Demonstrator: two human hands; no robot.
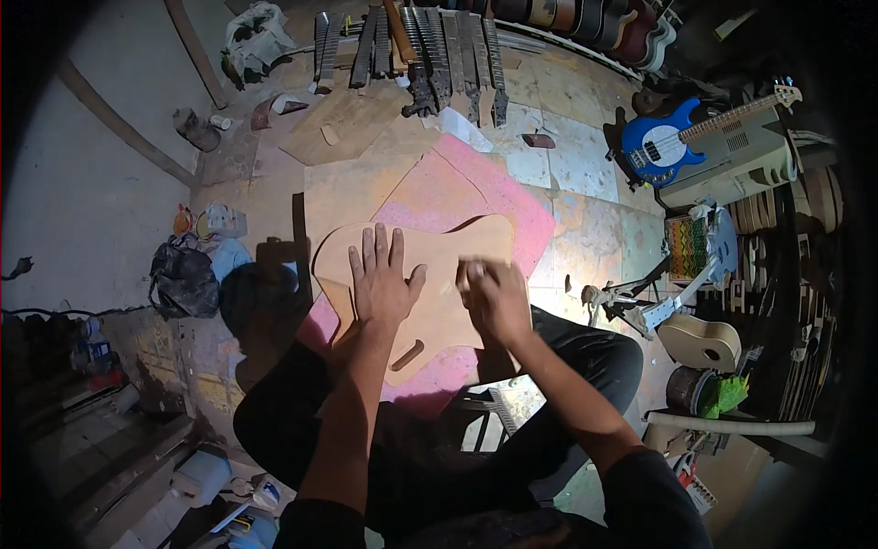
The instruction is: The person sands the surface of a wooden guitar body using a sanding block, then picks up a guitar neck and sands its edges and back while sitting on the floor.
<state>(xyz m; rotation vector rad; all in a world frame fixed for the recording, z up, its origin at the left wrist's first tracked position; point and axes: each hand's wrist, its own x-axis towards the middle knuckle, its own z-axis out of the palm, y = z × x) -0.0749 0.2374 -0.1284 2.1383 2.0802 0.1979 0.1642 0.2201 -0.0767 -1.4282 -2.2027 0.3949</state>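
A bare, pale wooden electric guitar body (437, 316) lies flat before me on a pink board (526, 224), with a slot cut near its lower edge. My left hand (382, 279) rests open on its upper left part, fingers stretched forward and the thumb out to the side. Over the right part of the body is my right hand (494, 297), its fingers curled and slightly blurred. Whatever may be inside that grip is hidden under the fingers. My dark-clad legs bend on both sides of the board.
Several guitar necks (453, 59) lie in a row at the far side. A blue bass guitar (654, 146) leans at the right, above a small acoustic guitar (700, 343). To the left sits a black bag (183, 274) near the wall. Brown flat sheets (352, 123) lie beyond the board.
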